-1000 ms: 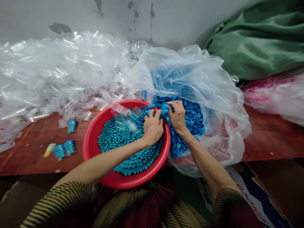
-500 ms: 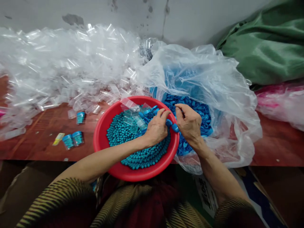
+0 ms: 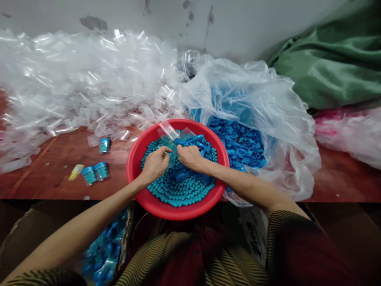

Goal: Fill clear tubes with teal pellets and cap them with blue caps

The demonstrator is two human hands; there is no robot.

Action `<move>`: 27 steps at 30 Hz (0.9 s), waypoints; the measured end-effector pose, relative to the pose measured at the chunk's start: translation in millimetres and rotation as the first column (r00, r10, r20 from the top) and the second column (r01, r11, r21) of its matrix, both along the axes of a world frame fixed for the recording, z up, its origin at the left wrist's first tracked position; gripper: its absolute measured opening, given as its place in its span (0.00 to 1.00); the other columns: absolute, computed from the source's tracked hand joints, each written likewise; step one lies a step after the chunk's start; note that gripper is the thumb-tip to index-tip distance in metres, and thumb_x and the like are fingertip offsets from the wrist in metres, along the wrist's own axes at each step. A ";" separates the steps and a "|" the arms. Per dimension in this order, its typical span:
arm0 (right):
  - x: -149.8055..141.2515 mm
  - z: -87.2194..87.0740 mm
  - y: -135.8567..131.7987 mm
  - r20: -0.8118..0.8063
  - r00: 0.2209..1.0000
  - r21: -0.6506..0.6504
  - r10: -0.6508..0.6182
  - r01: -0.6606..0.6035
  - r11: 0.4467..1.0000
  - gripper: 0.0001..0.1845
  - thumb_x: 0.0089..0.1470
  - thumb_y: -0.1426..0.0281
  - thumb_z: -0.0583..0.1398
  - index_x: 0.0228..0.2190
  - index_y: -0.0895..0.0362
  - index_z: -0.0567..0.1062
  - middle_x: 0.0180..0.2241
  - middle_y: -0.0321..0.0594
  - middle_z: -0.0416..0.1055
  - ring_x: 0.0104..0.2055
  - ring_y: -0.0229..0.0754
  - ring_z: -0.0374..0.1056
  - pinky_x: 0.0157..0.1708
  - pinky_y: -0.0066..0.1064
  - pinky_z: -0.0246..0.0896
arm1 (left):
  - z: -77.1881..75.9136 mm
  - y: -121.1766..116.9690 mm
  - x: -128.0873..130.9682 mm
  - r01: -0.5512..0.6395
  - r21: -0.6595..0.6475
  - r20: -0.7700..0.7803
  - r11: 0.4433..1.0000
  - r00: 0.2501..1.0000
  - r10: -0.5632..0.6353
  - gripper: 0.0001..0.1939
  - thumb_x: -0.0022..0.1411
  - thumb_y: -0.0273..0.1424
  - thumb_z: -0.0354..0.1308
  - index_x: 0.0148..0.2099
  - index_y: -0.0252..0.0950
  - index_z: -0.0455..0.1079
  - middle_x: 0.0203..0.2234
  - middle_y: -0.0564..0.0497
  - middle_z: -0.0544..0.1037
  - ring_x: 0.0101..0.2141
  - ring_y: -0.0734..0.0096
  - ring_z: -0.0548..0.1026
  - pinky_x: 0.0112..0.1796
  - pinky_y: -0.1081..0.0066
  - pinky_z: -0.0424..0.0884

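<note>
We see both bare hands over the red basin (image 3: 178,214), the left hand (image 3: 156,163) above the teal balls (image 3: 181,196) and the right hand (image 3: 192,157) just beside it, against the loose blue caps (image 3: 199,140). The left thumb and forefinger curl close together, leaving little gap; the right fingers are bent inward in a pinching shape. We cannot tell whether either has hold of anything, since the clear containers (image 3: 168,130) in the basin blur into the fingertips. The balls fill the basin floor, with the caps and containers lying on top toward its far side. The basin's near rim juts past the front edge of the table (image 3: 342,174), so we judge that a forearm pressing on that side could tip it and spill balls into the lap. A container knocked over while open could lose its balls, and caps could sink among them, being nearly the same colour. As for writing, the yellow label (image 3: 76,172) near the three filled containers (image 3: 101,171) is too small to read, and we cannot make out the dark lettering on the pale carton (image 3: 253,232) below the table.
</note>
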State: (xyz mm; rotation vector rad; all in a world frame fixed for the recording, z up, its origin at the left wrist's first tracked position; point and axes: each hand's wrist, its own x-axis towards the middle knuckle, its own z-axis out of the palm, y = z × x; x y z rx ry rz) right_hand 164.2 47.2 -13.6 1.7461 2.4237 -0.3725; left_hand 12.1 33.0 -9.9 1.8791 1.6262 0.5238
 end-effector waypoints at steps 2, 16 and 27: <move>8.3 5.3 -0.8 0.017 1.000 0.018 -0.006 0.006 1.000 0.14 0.57 0.70 0.52 0.44 0.62 0.69 0.39 0.53 0.75 0.42 0.50 0.72 0.37 0.35 0.63 | -0.4 0.9 0.8 -0.052 -0.046 0.118 0.998 0.991 0.057 0.16 0.56 0.33 0.50 0.44 0.35 0.70 0.25 0.51 0.74 0.25 0.70 0.70 0.29 0.72 0.63; 1.4 4.1 -10.1 -0.751 0.587 -0.280 -0.304 0.134 0.951 0.05 0.50 0.69 0.58 0.25 0.59 0.68 0.21 0.32 0.63 0.22 0.34 0.60 0.25 0.27 0.58 | 4.4 11.5 15.6 -0.166 -0.282 0.700 0.945 0.638 0.321 0.14 0.50 0.41 0.55 0.28 0.34 0.65 0.20 0.54 0.68 0.22 0.75 0.66 0.20 0.76 0.61; -3.6 15.7 -19.9 -0.734 0.639 -0.166 -0.230 0.159 0.973 0.07 0.54 0.69 0.54 0.26 0.58 0.66 0.21 0.32 0.64 0.23 0.34 0.63 0.24 0.25 0.58 | 7.2 16.4 5.3 -0.090 -0.338 0.738 0.937 0.592 0.323 0.14 0.49 0.41 0.55 0.27 0.34 0.63 0.17 0.56 0.67 0.18 0.78 0.64 0.19 0.76 0.59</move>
